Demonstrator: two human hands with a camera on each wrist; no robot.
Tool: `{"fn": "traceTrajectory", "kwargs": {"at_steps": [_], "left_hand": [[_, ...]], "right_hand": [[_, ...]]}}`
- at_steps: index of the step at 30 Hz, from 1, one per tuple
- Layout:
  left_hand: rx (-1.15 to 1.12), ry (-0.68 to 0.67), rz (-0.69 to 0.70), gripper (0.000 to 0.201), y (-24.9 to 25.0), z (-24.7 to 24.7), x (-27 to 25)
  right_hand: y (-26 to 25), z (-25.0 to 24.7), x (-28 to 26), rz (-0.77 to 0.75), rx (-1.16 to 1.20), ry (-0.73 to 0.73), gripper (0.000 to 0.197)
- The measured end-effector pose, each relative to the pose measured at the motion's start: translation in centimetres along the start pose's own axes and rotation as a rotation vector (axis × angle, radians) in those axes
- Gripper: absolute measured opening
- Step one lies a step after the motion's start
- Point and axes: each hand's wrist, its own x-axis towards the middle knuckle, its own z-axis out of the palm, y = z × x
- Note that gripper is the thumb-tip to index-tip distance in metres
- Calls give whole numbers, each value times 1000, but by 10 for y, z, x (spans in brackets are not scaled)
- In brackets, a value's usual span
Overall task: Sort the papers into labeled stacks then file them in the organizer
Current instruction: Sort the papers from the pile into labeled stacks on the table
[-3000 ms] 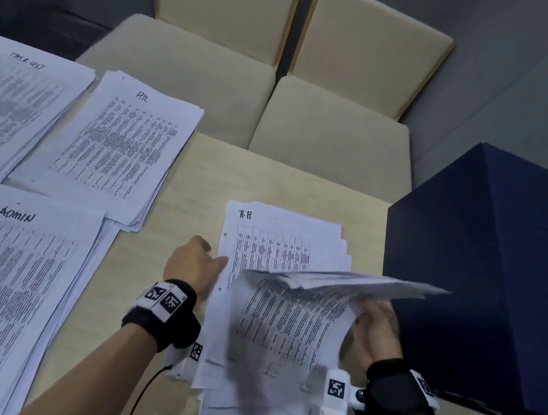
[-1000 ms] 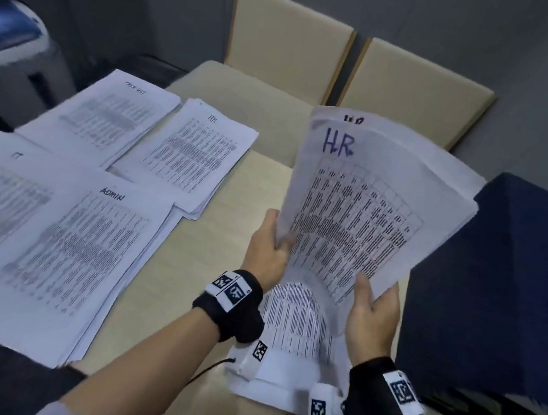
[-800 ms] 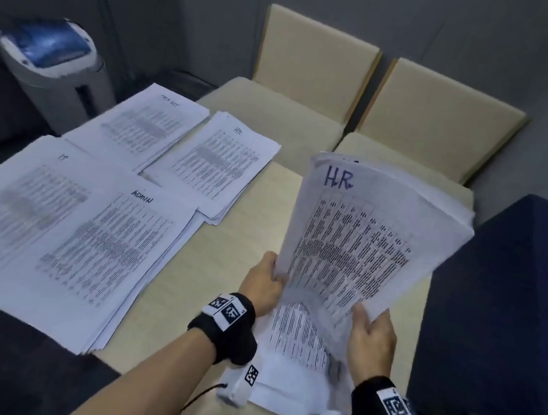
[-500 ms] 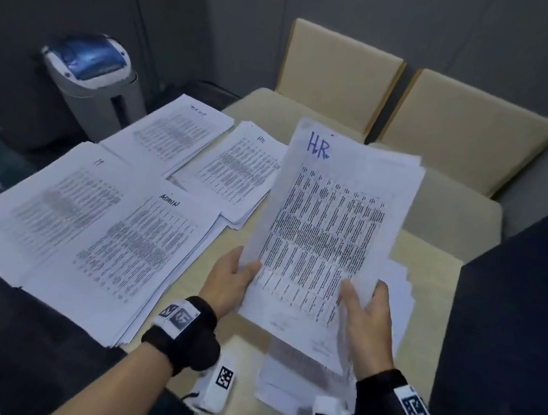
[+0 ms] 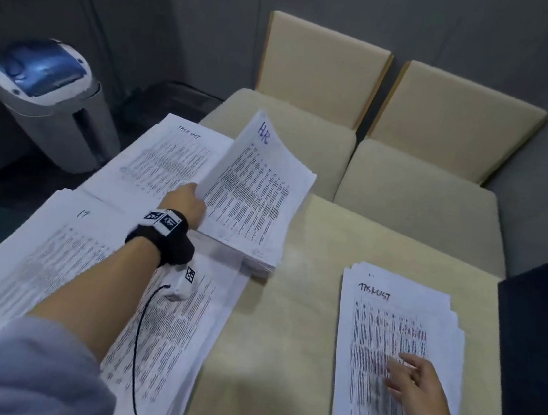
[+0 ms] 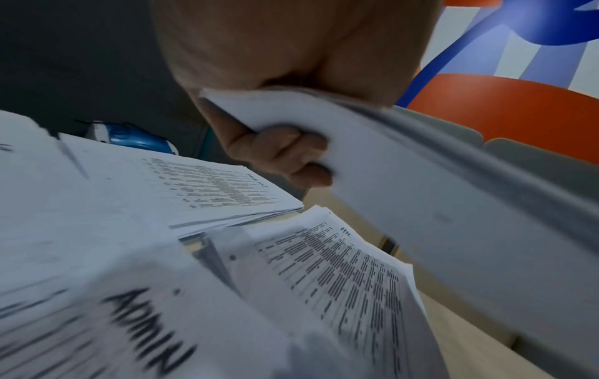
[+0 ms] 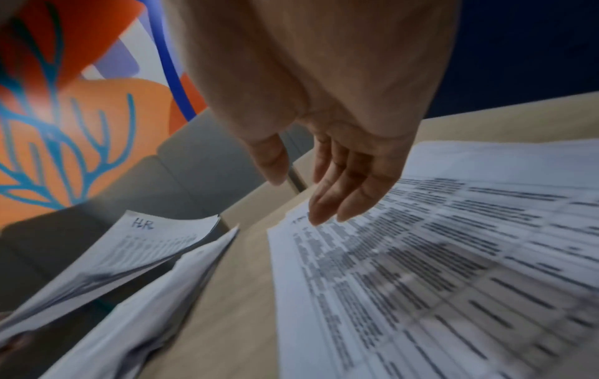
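My left hand [image 5: 187, 201] grips the lower left corner of a thin bundle of sheets marked HR [image 5: 259, 178], held tilted just over the HR stack [image 5: 261, 257]; the left wrist view shows its fingers [image 6: 288, 153] curled under the bundle [image 6: 421, 195]. My right hand [image 5: 404, 375] hovers open, fingers [image 7: 327, 205] straight, low over the unsorted pile [image 5: 386, 317], whose top sheet reads TASKLIST. Sorted stacks lie at left: task list [image 5: 168, 160], IT [image 5: 51, 266] and ADMIN [image 6: 145, 333], the last partly under my forearm.
A dark blue organizer box [image 5: 542, 343] stands at the table's right edge. Bare tabletop [image 5: 283, 346] shows between the stacks and the pile. Two beige chairs [image 5: 405, 196] are beyond the far edge, and a grey bin [image 5: 44, 100] stands on the floor at left.
Both hands held the HR sheets above the unsorted pile. Now my left hand alone has carried them left over the HR stack; my right hand has let go and dropped toward the pile.
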Motion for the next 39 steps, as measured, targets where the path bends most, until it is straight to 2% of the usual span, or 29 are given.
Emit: {"fn": "traceTrajectory", "kwargs": {"at_steps": [3, 5, 7, 8, 9, 11, 13, 16, 19, 22, 25, 28, 33, 36, 39], "left_hand": [[63, -63, -12, 27, 6, 7, 26], [37, -47, -86, 33, 8, 13, 38], [26, 107, -188, 50, 12, 15, 39], [31, 204, -197, 55, 17, 16, 38], [22, 274, -162, 55, 24, 16, 34], [-51, 316, -24, 44, 45, 20, 16], [-159, 274, 114, 31, 67, 32, -9], [-281, 94, 202, 19, 93, 68, -57], [-294, -127, 199, 17, 107, 114, -104], [-182, -338, 156, 29, 114, 161, -146], [-63, -457, 85, 39, 124, 192, -181], [32, -416, 89, 32, 139, 206, -202], [91, -242, 256, 36, 158, 213, -216], [57, -256, 306, 41, 155, 217, -218], [-67, -220, 266, 45, 151, 219, -221]], "right_hand": [[15, -8, 2, 64, -31, 75, 20], [25, -13, 6, 99, -42, 125, 19], [33, -18, 8, 117, -71, 153, 19], [36, -20, 10, 121, -92, 166, 18], [37, -23, 12, 123, -105, 181, 16], [37, -30, 14, 114, -128, 211, 12], [33, -35, 15, 97, -159, 253, 8], [28, -44, 17, 89, -261, 268, 13], [26, -51, 28, 79, -352, 266, 20], [27, -62, 44, 35, -435, 238, 29], [32, -72, 54, 30, -440, 183, 33], [40, -80, 57, 40, -365, 134, 34], [49, -98, 68, 24, -262, 113, 36], [52, -104, 69, 34, -225, 74, 34], [58, -102, 69, 60, -204, 64, 32]]}}
